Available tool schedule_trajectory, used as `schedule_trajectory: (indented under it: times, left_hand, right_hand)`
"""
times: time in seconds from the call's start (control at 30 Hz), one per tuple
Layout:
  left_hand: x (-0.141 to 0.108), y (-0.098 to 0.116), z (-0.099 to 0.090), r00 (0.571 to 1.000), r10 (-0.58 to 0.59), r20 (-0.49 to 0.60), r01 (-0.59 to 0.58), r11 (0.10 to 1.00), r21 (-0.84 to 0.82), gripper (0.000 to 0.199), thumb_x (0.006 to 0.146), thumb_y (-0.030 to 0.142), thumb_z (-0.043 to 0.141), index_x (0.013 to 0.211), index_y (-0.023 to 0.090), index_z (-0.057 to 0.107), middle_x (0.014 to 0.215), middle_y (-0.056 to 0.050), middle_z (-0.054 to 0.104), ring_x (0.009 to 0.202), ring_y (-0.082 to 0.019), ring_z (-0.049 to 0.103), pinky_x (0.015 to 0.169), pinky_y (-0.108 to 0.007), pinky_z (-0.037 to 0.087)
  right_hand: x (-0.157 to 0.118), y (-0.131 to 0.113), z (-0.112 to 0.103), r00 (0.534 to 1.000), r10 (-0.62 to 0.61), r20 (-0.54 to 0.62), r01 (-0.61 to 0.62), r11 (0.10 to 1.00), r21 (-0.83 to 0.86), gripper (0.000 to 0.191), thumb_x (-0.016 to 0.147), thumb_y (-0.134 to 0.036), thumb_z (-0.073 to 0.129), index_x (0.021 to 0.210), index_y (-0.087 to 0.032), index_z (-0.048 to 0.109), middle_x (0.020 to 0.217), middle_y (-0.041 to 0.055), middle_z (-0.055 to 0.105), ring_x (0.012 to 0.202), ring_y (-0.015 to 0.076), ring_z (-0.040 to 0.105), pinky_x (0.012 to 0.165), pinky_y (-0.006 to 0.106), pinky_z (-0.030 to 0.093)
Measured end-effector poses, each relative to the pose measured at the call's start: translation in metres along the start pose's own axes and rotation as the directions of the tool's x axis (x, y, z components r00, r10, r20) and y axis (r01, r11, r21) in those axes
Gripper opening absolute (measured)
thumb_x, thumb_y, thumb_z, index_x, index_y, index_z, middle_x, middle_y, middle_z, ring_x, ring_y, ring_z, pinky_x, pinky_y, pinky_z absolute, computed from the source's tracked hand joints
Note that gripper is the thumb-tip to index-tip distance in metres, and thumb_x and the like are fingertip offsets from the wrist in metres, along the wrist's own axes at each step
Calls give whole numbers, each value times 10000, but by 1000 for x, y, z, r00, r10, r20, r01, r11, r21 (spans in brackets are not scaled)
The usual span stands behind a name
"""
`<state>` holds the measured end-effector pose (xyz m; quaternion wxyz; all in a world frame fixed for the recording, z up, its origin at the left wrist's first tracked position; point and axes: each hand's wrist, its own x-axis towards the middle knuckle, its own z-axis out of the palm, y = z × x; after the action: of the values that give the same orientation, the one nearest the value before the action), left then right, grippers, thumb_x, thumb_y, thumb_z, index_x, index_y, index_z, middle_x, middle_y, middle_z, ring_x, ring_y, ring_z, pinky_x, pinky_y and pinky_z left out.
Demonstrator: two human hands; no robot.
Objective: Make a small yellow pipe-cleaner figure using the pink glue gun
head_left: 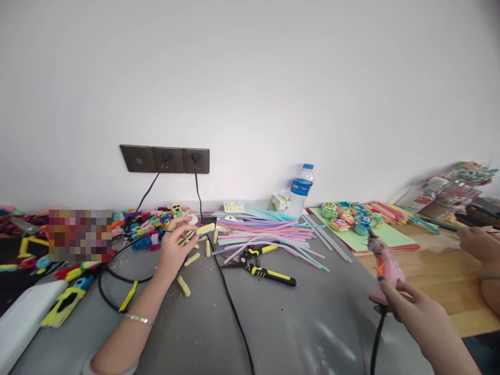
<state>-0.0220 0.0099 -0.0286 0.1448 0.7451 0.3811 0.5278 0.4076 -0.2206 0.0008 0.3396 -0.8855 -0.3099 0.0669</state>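
Note:
My left hand (175, 249) pinches a short, fuzzy pale-yellow pipe cleaner piece (206, 228) over the grey table. Similar yellow pieces (184, 286) lie scattered just below and beside those fingers. Off to the right, my right hand (410, 304) is wrapped around a pink hot glue gun (385, 271), its nozzle pointing up and away, a black cord hanging from its base. Between my hands rest black-and-yellow wire strippers (269, 273), partly under a spread of pastel pipe cleaners (265, 234).
Colourful pipe cleaner pieces (146, 229) crowd the left back. Black cables (234, 307) cross the grey table from wall sockets (164, 159). A water bottle (301, 190) stands by the wall. Ribbon-like flowers (346, 216) lie on green paper (394, 237). Another person's hand (480, 247) is at far right.

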Motion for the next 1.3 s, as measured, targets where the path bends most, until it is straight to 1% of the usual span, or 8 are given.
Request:
schedule_trajectory:
  times: [0.07,0.13,0.27,0.43,0.6,0.67,1.1,1.3]
  left_hand:
    - [0,1,1,1000,-5,0,5,1000,-9,43,821,243,643,835,229,681,1104,-61,600,946,-207,626,628,-276,531]
    - [0,2,1,1000,-6,2,6,1000,-17,42,821,242,644,840,230,679,1103,-62,594,944,-207,625,637,-278,537]
    - [0,3,-1,1000,4,-15,-5,1000,-9,49,824,219,641,857,230,675,1111,-59,591,923,-196,621,643,-278,532]
    - [0,2,-2,998,35,-59,-36,999,-2,65,824,187,642,870,225,666,1107,-63,596,907,-187,624,636,-275,524]
    - [1,7,-3,997,49,-66,-46,998,33,92,808,157,643,868,224,661,1079,-55,605,915,-188,624,640,-270,520]
    - [1,8,-3,996,57,-74,-54,998,43,100,803,148,643,864,225,659,1072,-53,606,934,-194,622,643,-271,520]
    - [-2,16,1,996,69,-54,-67,997,39,91,813,150,636,864,225,643,1064,-63,597,1030,-215,613,696,-283,544]
    - [-3,17,1,996,69,-59,-66,997,37,109,806,126,621,858,220,636,1066,-60,597,1038,-213,612,705,-284,545]
  right_hand:
    - [-9,-13,0,994,108,28,-111,964,243,185,718,-470,602,742,-286,612,599,127,679,526,265,651,533,373,492]
    - [-16,-31,8,993,102,64,-119,907,404,242,740,-492,619,820,-265,628,692,117,683,582,251,645,566,365,502]
    - [-31,-80,44,971,-160,180,-6,729,685,287,796,-510,622,803,-225,591,749,93,637,585,214,607,540,345,485]
    - [-49,-146,96,747,-583,321,24,506,862,244,877,-436,566,791,-225,478,523,-38,488,412,106,370,409,240,293]
    - [-54,-177,145,488,-750,447,-3,510,860,257,893,-442,525,886,-187,551,471,-70,436,422,91,290,451,243,238]
    - [-57,-177,160,438,-777,452,3,504,863,310,910,-472,507,952,-172,575,464,-77,423,423,95,299,475,252,257]
    - [-76,-164,170,383,-811,442,44,494,868,454,931,-587,453,887,-159,599,454,-57,439,411,99,322,474,258,283]
    - [-80,-165,171,399,-787,470,44,528,848,463,903,-629,466,859,-178,561,441,-67,418,405,99,315,462,250,281]
